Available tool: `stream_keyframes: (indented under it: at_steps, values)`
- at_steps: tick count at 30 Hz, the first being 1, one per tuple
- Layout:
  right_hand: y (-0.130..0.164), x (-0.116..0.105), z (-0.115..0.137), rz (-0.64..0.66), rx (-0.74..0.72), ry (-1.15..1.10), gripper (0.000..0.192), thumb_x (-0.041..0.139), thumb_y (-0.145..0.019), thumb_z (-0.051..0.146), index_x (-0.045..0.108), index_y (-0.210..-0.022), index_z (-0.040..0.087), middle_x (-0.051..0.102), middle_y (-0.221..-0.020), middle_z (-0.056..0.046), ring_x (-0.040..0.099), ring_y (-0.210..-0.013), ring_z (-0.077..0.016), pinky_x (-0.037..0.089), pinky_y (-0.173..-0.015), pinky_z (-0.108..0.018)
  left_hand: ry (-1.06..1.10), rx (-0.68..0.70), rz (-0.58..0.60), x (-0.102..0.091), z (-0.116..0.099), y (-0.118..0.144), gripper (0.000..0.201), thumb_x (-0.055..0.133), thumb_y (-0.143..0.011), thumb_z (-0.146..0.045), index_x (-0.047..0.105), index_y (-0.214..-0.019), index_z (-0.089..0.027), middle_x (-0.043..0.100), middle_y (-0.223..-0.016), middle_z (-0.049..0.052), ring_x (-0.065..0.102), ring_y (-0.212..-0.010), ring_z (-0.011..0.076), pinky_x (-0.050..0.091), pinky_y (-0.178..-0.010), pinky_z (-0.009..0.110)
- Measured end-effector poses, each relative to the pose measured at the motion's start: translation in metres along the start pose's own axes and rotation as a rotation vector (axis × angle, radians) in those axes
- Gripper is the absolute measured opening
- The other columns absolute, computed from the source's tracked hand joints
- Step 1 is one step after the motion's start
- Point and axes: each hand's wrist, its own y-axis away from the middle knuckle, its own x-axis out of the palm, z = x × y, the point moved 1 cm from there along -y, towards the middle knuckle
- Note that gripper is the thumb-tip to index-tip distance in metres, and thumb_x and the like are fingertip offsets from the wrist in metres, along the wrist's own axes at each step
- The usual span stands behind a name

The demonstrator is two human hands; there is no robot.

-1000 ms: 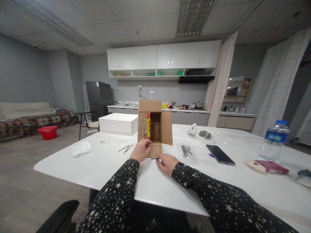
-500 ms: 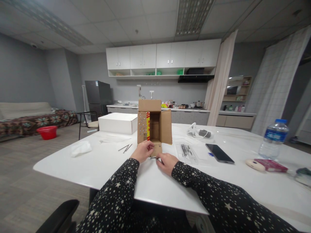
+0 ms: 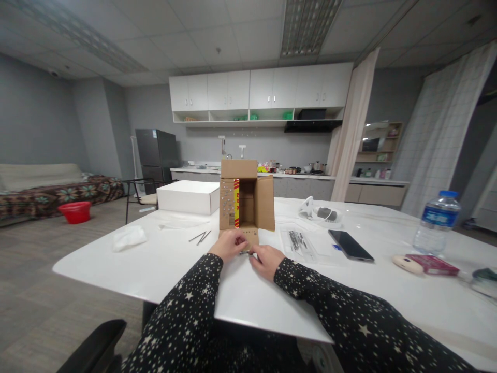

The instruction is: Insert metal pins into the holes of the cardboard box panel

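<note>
An open cardboard box [image 3: 247, 169] stands on its side on the white table, its mouth facing me. Its left flap [image 3: 227, 203] carries several small silvery dots and a yellow-red tape strip. The bottom flap [image 3: 253, 239] lies toward me, with small dark dots across it. Over that flap's left part my left hand [image 3: 232, 244] rests, fingers curled and closed; what they hold is hidden. At the flap's near edge my right hand [image 3: 267, 260] is closed in a pinch around the end of a thin dark metal piece [image 3: 245, 252], too small to name, spanning the gap between both hands.
Left of the box lie several thin metal rods [image 3: 201, 237], a crumpled tissue [image 3: 129, 239] and a white box [image 3: 188, 198]. On the right are a clear plastic case [image 3: 298, 245] of dark pieces, a phone [image 3: 351, 245], a water bottle [image 3: 437, 224] and a dark-red packet [image 3: 434, 264].
My left hand has dipped slightly toward the near edge of the bottom flap, its fingers closer to the thin metal piece. My right hand and the box look the same.
</note>
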Motion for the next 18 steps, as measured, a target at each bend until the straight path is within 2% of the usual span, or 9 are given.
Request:
stream_keyframes:
  at_steps: [7, 14, 18]
  values:
    - [-0.0005, 0.0022, -0.0010, -0.027, -0.013, 0.008, 0.024, 0.043, -0.089, 0.031, 0.060, -0.102, 0.021, 0.068, -0.094, -0.005, 0.061, -0.086, -0.0175, 0.034, -0.067, -0.027, -0.022, -0.022, -0.004, -0.0003, 0.0018, -0.0003, 0.016, 0.055, -0.078, -0.025, 0.066, -0.072, -0.017, 0.063, -0.064, 0.001, 0.055, -0.058, 0.0123, 0.040, -0.056, 0.023]
    - [-0.0016, 0.0056, -0.0030, -0.021, -0.002, 0.008, 0.025, 0.042, -0.089, 0.030, 0.060, -0.103, 0.021, 0.068, -0.096, -0.005, 0.060, -0.087, -0.0171, 0.035, -0.070, -0.027, -0.112, -0.075, -0.155, -0.0046, 0.0045, -0.0017, 0.028, 0.049, -0.086, -0.035, 0.063, -0.070, -0.018, 0.064, -0.065, 0.002, 0.055, -0.060, 0.0144, 0.039, -0.059, 0.026]
    - [-0.0027, 0.0065, -0.0037, -0.027, -0.016, -0.002, 0.025, 0.042, -0.089, 0.030, 0.060, -0.102, 0.021, 0.068, -0.096, -0.005, 0.061, -0.088, -0.0173, 0.036, -0.071, -0.026, -0.097, -0.145, -0.239, -0.0078, 0.0067, -0.0020, 0.029, 0.046, -0.089, -0.038, 0.065, -0.078, -0.019, 0.068, -0.073, 0.004, 0.059, -0.067, 0.0158, 0.041, -0.063, 0.026]
